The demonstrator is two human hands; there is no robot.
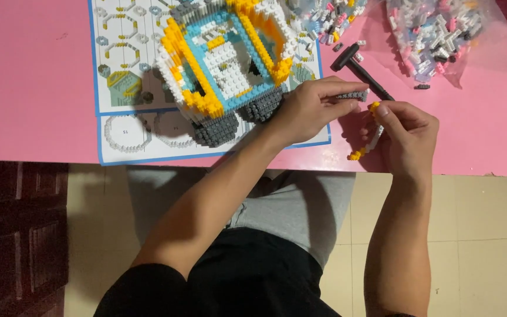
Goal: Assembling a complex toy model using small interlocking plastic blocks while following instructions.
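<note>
My left hand (311,110) pinches a short grey row of small bricks (352,94) between thumb and fingers, just right of a big brick model (225,61) in white, blue, yellow and grey. My right hand (407,136) grips a curved strip of white and yellow bricks (366,145), whose yellow ends stick out above and below my fingers. The two pieces sit a few centimetres apart over the pink table (30,88).
The model stands on a printed instruction sheet (125,64). A small black hammer (359,69) lies beyond my hands. Clear bags of loose bricks (441,35) rest at the far right. The table's near edge runs above my lap.
</note>
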